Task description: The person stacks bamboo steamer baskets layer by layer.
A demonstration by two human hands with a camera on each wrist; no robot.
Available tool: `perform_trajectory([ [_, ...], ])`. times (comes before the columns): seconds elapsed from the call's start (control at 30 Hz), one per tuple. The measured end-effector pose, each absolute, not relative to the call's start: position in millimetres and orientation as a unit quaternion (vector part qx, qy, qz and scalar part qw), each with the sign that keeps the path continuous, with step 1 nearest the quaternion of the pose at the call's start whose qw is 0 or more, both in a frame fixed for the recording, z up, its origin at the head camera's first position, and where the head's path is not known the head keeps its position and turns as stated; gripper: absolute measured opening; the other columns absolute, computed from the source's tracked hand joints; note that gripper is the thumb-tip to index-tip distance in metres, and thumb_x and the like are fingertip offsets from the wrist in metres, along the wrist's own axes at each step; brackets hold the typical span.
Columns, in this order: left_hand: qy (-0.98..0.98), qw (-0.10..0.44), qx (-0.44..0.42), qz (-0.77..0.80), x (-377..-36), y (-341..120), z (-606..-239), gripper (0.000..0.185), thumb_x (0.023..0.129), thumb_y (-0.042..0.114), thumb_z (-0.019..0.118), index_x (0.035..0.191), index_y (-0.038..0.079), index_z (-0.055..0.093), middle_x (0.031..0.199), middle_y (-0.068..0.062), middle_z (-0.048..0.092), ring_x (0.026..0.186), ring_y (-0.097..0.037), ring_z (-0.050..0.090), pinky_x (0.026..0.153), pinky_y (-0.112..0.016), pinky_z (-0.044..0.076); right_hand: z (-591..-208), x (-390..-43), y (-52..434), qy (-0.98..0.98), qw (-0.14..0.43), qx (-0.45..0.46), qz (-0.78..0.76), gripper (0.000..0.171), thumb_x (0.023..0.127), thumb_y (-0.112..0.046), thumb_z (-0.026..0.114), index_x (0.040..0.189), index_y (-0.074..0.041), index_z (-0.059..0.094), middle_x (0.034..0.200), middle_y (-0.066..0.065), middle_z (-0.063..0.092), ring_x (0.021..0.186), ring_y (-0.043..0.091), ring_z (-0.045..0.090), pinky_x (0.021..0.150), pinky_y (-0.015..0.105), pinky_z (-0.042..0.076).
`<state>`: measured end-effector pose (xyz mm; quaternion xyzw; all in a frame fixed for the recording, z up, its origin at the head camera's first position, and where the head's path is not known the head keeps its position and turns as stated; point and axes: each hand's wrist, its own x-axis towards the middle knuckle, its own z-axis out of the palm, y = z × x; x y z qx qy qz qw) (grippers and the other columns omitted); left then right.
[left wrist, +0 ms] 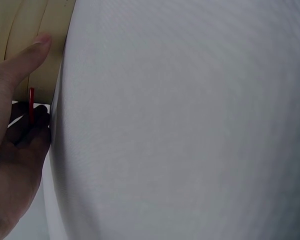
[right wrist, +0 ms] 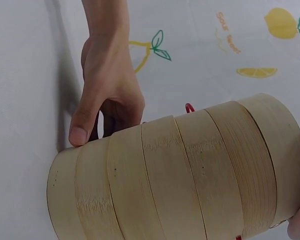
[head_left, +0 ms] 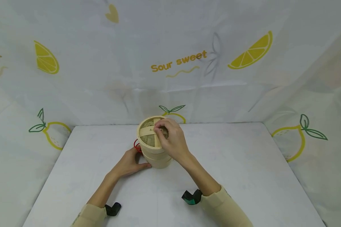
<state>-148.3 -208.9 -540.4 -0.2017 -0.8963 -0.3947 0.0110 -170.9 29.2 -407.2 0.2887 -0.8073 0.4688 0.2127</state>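
Observation:
A tall stack of round bamboo steamer baskets (head_left: pixel 158 160) stands upright near the back of the white table. Its woven lid (head_left: pixel 147 132) is on top, crossed by flat bamboo strips. With thumb and fingertips my right hand (head_left: pixel 174 138) pinches the lid at its middle; the pinched part is hidden. Low on the stack, my left hand (head_left: pixel 129 163) holds the side, its thumb (left wrist: pixel 35 52) lying along the bamboo wall and the other fingers partly hidden behind. Beside those fingers a red cord loop (head_left: pixel 137 146) sticks out from the stack. The right wrist view shows several bamboo tiers (right wrist: pixel 160 175).
White cloth covers the table (head_left: pixel 233 164). Behind it hangs a pale backdrop (head_left: pixel 147 37) printed with lemons and lettering, close to the back of the stack. A black strap end (head_left: pixel 113 209) juts from the left wrist, another black strap end (head_left: pixel 192 197) from the right.

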Motion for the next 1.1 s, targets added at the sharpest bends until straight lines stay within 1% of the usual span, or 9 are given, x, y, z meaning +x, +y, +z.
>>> perform_trajectory([
  [0.13,-0.895,0.013,-0.208,-0.394,-149.8,-208.4,-539.8,0.076,0.078,0.033,0.101,0.141,0.012,0.064,0.124,0.002,0.075,0.112,-0.014,0.069,0.103,-0.041,0.059,-406.8,-171.3,29.9,-0.808,0.208,0.288,0.469,0.006,0.102,-0.007,0.075,0.106,-0.003,0.075,0.111,0.011,0.078,0.117,0.027,0.070,0.109,0.043,0.055],
  [0.4,-0.897,0.007,-0.210,-0.390,-148.6,-209.3,-540.0,0.078,0.079,0.035,0.100,0.143,0.012,0.062,0.125,0.002,0.075,0.113,-0.014,0.070,0.103,-0.042,0.059,-407.5,-170.4,29.0,-0.810,0.197,0.286,0.472,0.008,0.102,-0.008,0.074,0.107,-0.003,0.075,0.112,0.011,0.078,0.119,0.028,0.070,0.110,0.042,0.055],
  [0.63,-0.900,0.008,-0.207,-0.383,-149.6,-210.0,-540.0,0.075,0.079,0.033,0.100,0.141,0.011,0.064,0.122,0.001,0.076,0.111,-0.014,0.070,0.102,-0.041,0.060,-406.8,-170.8,27.8,-0.816,0.187,0.279,0.471,0.008,0.102,-0.008,0.074,0.108,-0.003,0.075,0.112,0.011,0.078,0.119,0.027,0.070,0.110,0.044,0.056],
  [0.8,-0.900,0.005,-0.203,-0.387,-150.6,-210.9,-539.1,0.078,0.078,0.032,0.100,0.143,0.010,0.063,0.125,0.000,0.076,0.113,-0.015,0.070,0.104,-0.043,0.059,-407.0,-173.3,26.7,-0.820,0.181,0.281,0.465,0.008,0.101,-0.007,0.075,0.109,-0.003,0.076,0.111,0.011,0.078,0.120,0.028,0.070,0.111,0.044,0.056],
  [0.9,-0.900,0.006,-0.201,-0.388,-152.2,-211.5,-540.0,0.077,0.078,0.031,0.101,0.142,0.011,0.063,0.124,0.001,0.076,0.112,-0.014,0.069,0.104,-0.043,0.059,-407.4,-175.8,26.5,-0.819,0.182,0.286,0.463,0.008,0.101,-0.007,0.075,0.108,-0.002,0.076,0.111,0.011,0.078,0.119,0.028,0.070,0.110,0.044,0.057],
  [1.0,-0.899,0.009,-0.199,-0.390,-153.2,-212.0,-541.9,0.078,0.078,0.031,0.101,0.143,0.010,0.062,0.124,0.001,0.075,0.112,-0.014,0.068,0.104,-0.043,0.058,-409.0,-178.6,27.4,-0.814,0.186,0.295,0.464,0.010,0.101,-0.008,0.076,0.109,-0.002,0.076,0.112,0.012,0.078,0.118,0.029,0.071,0.108,0.044,0.058],
  [1.1,-0.897,0.007,-0.200,-0.394,-153.3,-212.4,-543.3,0.081,0.078,0.032,0.101,0.144,0.010,0.061,0.125,0.000,0.074,0.113,-0.014,0.067,0.105,-0.043,0.057,-410.9,-180.1,29.6,-0.807,0.183,0.302,0.473,0.014,0.101,-0.009,0.076,0.112,-0.001,0.075,0.116,0.013,0.078,0.121,0.030,0.071,0.110,0.044,0.058],
])
